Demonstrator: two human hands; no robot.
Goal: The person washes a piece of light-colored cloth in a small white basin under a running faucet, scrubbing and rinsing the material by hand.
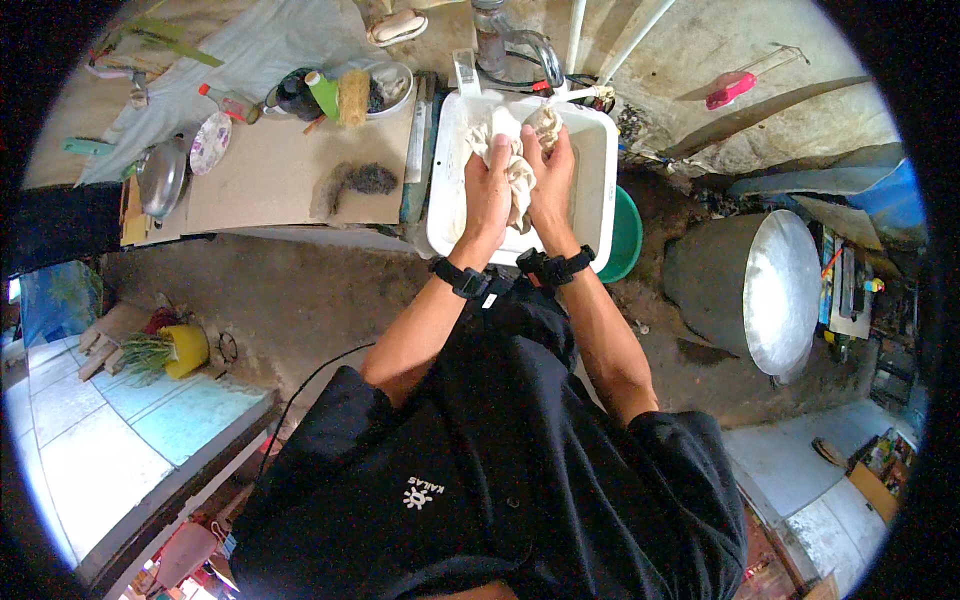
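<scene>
Over a white rectangular sink (604, 215), a bunched, crumpled cream cloth (520, 188) is held between my two hands. My left hand (487, 198) is closed on its left side, thumb pointing away from me. From the right, my right hand (551, 185) grips the same cloth, and one bunch of it sticks out above the fingers. Both palms partly hide the cloth and the sink's bottom. A curved metal faucet (548, 65) stands behind the sink's far rim, beyond my hands. Each wrist wears a black strap.
Left of the sink, a brown board counter (260, 180) bears a dark scouring pad (370, 179), a yellow sponge (353, 97), a bowl (392, 85) and bottles. A green basin (622, 235) sits low at the sink's right. Farther right stands a large metal drum (780, 290).
</scene>
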